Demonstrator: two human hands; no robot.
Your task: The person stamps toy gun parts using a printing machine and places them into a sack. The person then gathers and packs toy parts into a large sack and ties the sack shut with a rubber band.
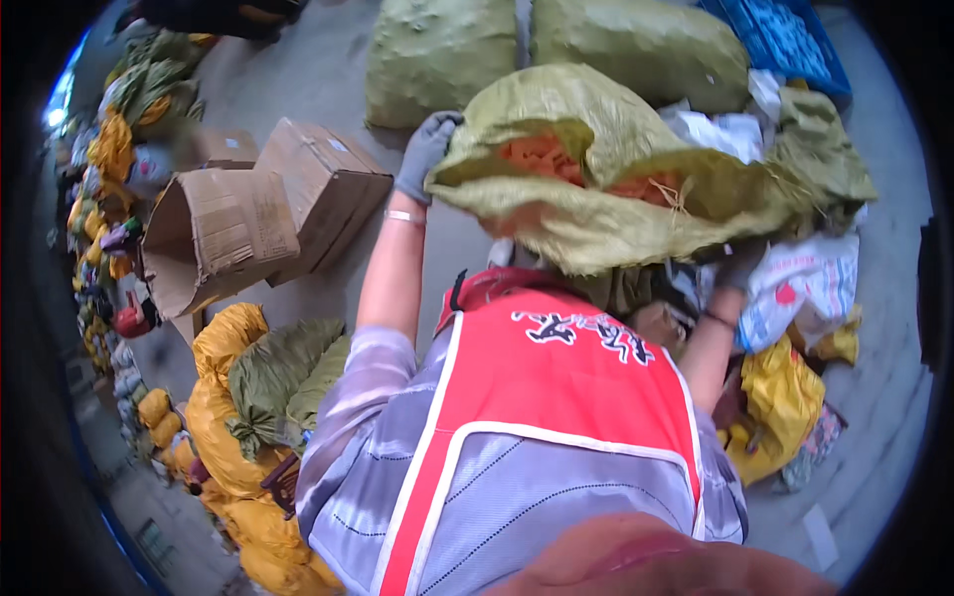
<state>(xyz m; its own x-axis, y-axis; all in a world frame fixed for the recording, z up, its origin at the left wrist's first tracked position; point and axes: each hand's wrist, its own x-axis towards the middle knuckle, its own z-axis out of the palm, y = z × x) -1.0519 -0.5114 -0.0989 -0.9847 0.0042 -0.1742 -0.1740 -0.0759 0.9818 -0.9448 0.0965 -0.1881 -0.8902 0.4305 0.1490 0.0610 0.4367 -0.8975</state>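
A green sack (586, 223) sits at the upper middle of the frame, its mouth gaping over orange contents (542, 159). The left hand (429, 154) (in a grey glove) is closed on the sack's left edge. The right hand (740, 266), right of centre, is partly hidden beneath the sack's edge; I cannot tell how far open it is, or whether it grips anything. An open cardboard box (229, 228) lies at left.

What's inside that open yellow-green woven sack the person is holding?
Through the mouth of the yellow-green woven sack, orange-red contents show in two patches; their kind is unclear. The sack's folded wall covers whatever lies deeper.
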